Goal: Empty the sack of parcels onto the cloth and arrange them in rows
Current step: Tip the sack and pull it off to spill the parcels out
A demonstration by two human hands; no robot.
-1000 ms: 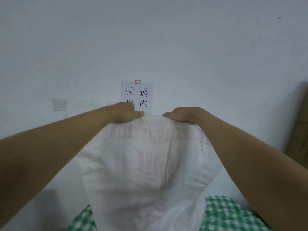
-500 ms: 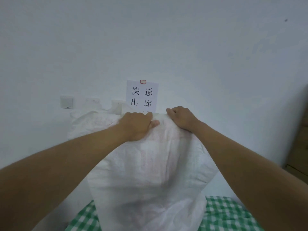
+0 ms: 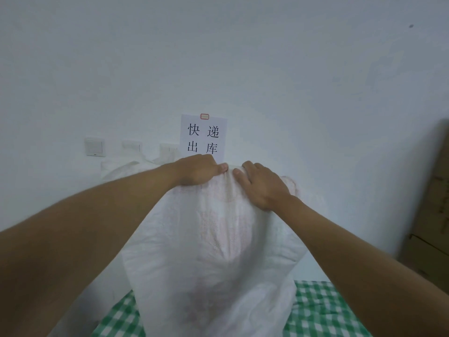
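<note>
A big white woven sack point(image 3: 218, 251) hangs upright in front of me, its lower end over a green-and-white checked cloth point(image 3: 323, 310). My left hand point(image 3: 199, 170) grips the bunched top edge of the sack. Right beside it my right hand point(image 3: 261, 183) grips the same top edge, thumbs almost touching. A loose flap of the sack point(image 3: 121, 169) sticks out to the left behind my left forearm. The sack is bulging and hides whatever is inside; no parcels are visible.
A white wall stands close behind, with a paper sign point(image 3: 204, 136) of black characters and several wall switches point(image 3: 94, 147) to its left. A brown cardboard box point(image 3: 430, 210) leans at the right edge.
My hands have come closer together at the middle of the sack's top edge, and the sack sits lower against the sign. A loose flap now shows on the left.
</note>
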